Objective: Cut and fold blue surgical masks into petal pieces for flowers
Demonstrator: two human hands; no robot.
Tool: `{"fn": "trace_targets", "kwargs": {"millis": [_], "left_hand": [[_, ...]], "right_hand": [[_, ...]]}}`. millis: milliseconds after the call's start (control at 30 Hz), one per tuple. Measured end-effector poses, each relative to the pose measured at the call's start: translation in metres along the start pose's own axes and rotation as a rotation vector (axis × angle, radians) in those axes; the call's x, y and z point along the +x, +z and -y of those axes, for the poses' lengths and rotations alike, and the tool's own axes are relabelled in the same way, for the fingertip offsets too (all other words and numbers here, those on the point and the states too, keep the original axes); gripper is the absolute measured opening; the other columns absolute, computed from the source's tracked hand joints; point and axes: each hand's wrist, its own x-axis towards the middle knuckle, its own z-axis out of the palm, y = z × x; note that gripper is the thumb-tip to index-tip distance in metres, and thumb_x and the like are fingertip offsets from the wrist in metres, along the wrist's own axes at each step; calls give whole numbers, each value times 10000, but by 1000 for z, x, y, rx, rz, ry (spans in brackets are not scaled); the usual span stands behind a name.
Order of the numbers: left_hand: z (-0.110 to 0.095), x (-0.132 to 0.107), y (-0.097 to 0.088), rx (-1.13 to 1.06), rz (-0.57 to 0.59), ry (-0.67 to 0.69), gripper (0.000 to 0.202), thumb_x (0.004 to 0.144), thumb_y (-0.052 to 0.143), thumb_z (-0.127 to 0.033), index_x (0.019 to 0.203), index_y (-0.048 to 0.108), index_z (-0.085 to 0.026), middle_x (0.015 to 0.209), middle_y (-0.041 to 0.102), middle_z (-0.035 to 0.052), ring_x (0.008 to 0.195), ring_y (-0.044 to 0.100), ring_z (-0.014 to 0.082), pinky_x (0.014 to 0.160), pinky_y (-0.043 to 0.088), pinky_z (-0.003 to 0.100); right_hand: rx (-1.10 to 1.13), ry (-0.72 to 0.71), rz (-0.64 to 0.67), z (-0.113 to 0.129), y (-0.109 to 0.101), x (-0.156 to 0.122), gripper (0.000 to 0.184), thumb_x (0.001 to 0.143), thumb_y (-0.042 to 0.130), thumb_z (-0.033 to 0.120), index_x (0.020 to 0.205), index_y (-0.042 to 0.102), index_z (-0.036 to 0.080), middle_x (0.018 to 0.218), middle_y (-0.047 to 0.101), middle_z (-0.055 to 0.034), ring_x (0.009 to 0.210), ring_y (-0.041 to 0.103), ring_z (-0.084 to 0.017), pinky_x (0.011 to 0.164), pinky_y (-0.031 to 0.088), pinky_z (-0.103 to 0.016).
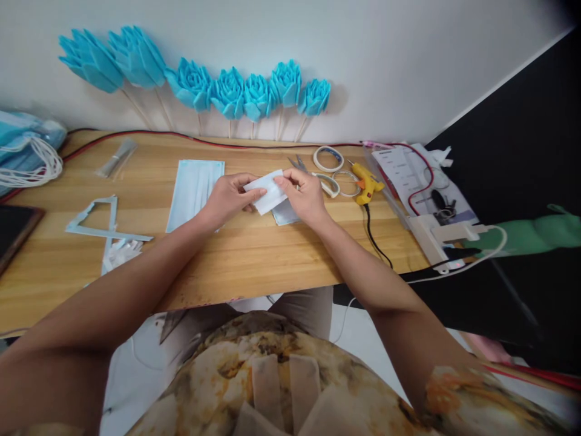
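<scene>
Between both hands I hold a small white piece of sheet material [267, 192], tilted above the table. My left hand [231, 197] pinches its left end, thumb on top. My right hand [305, 192] grips the right end the same way. Under the right hand lies a pale blue-grey folded piece [285, 213], partly covered. To the left, a light blue pleated face mask sheet [195, 188] lies flat, its right side partly behind my left hand. Scissors [298, 162] lie just beyond my right hand, their handles partly hidden.
Several blue flowers on sticks [229, 92] lean against the wall. A yellow glue gun [365, 183] and tape rolls [328, 158] lie right. Cut strips [109, 230] and a bundle of thin sticks [117, 157] lie left. A power strip [429, 245] sits at the right edge.
</scene>
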Motion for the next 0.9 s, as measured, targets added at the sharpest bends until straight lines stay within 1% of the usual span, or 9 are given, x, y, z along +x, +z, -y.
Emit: {"fn": "trace_targets", "kwargs": {"millis": [133,267,333,400,467,567,667,767,900], "left_hand": [[6,4,-3,-34,-72,29,258,741,854,-387,779,746,-156,561,665,10,443,570,100,424,433,207],[8,8,-5,-77,-133,39,240,772,821,-374,717,712,-168,555,632,-11,436,528,85,416,435,204],[7,7,-5,-68,-131,44,231,787,806,-368,708,709,-173,558,624,-14,442,518,83,419,432,204],[6,6,-5,-28,-104,57,211,798,795,-357,724,723,-173,557,624,-12,450,520,85,429,428,206],[5,4,-5,20,-69,74,190,804,788,-348,755,743,-171,554,626,-10,454,521,86,433,412,207],[5,2,-5,57,-39,86,218,807,781,-371,746,742,-165,522,602,-10,447,510,86,427,384,207],[5,1,-4,59,-42,95,340,812,771,-451,653,688,-162,505,577,-8,455,501,83,436,378,205],[4,1,-4,46,-46,123,487,827,740,-558,572,615,-162,516,564,-5,479,489,75,461,392,199],[5,2,-5,26,14,90,438,760,798,-578,690,673,-164,581,594,-12,500,515,82,465,419,201]], "right_hand": [[-1,-24,5,-2,-2,1,297,915,576,463,756,623,216,659,550,16,652,495,-136,632,420,-285],[95,-26,90,-7,-3,2,327,909,571,502,802,655,205,703,581,5,670,517,-140,640,440,-289],[150,-8,122,-8,-3,2,343,892,602,534,937,711,212,801,651,-12,733,579,-155,677,484,-298],[172,17,125,-9,-2,2,432,874,634,572,1127,723,233,894,697,-23,795,627,-171,716,523,-315],[156,38,118,-9,-1,1,492,857,662,592,1197,718,242,910,713,-27,805,644,-175,720,536,-320],[124,52,101,-8,0,0,387,832,698,562,989,754,213,820,707,-16,737,614,-156,664,500,-291],[120,47,71,-6,2,-1,313,823,701,507,810,718,195,708,659,7,649,539,-123,601,423,-261],[149,21,53,-5,2,-1,306,841,666,479,769,688,183,681,626,15,620,496,-107,599,391,-257],[115,27,2,-2,1,-2,308,861,641,463,735,650,182,640,571,25,610,461,-103,590,364,-254]]}}
